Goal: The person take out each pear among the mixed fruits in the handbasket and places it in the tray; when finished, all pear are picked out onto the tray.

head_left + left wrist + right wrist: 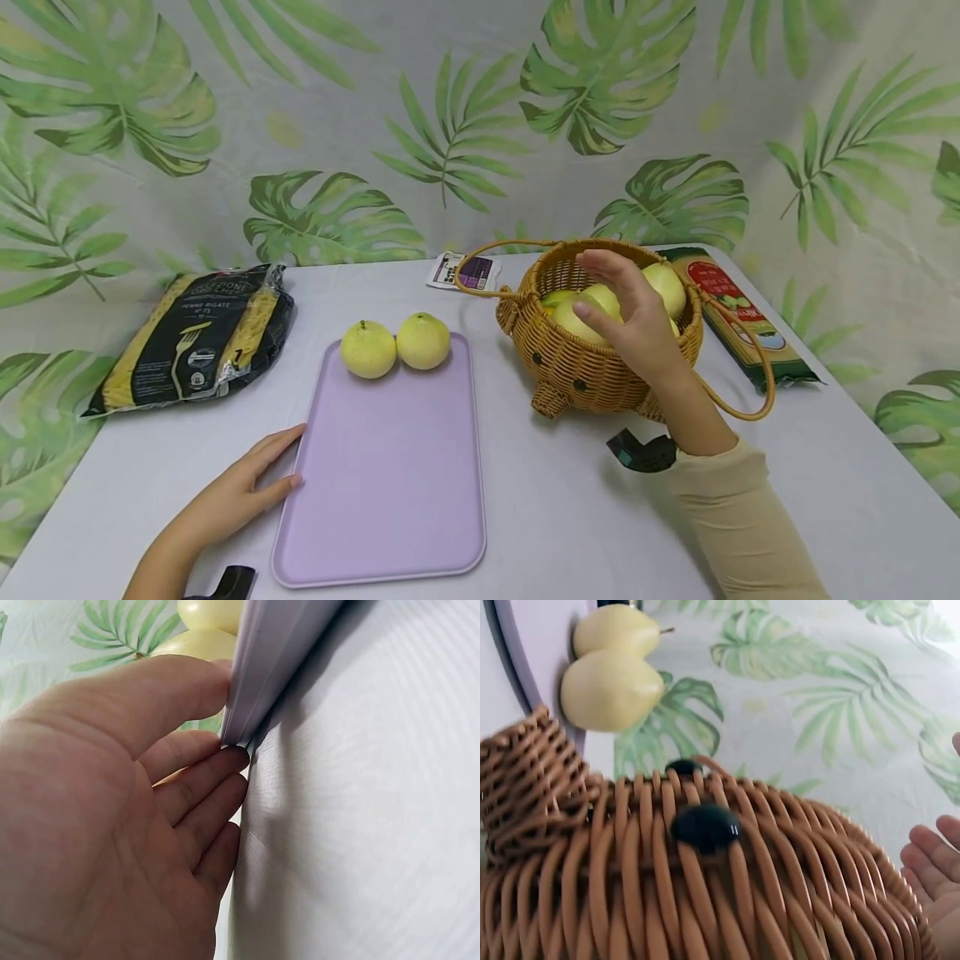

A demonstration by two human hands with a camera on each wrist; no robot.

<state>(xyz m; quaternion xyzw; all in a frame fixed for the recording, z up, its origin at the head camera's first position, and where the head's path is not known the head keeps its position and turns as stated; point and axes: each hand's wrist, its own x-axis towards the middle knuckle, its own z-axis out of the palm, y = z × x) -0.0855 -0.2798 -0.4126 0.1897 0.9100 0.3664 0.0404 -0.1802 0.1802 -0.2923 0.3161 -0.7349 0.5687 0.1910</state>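
Note:
My left hand (232,492) rests at the left edge of a lilac tray (390,483), fingers loosely extended; in the left wrist view its fingertips and thumb are right at the tray's rim (251,675). Two pale yellow pears, a left one (368,350) and a right one (423,342), sit side by side at the tray's far end. Over the wicker basket (615,379) hangs my right hand (637,321), fingers spread and holding nothing. Inside the basket lie several more fruits, including a pale pear (663,289), partly hidden by the hand and rim.
A black and yellow penne bag (210,333) lies at the left. Behind the tray is a small white and purple packet (472,273). A green and red package (742,317) lies right of the basket, whose looped handles (757,404) stick out sideways. A leaf-print cloth (450,133) hangs behind.

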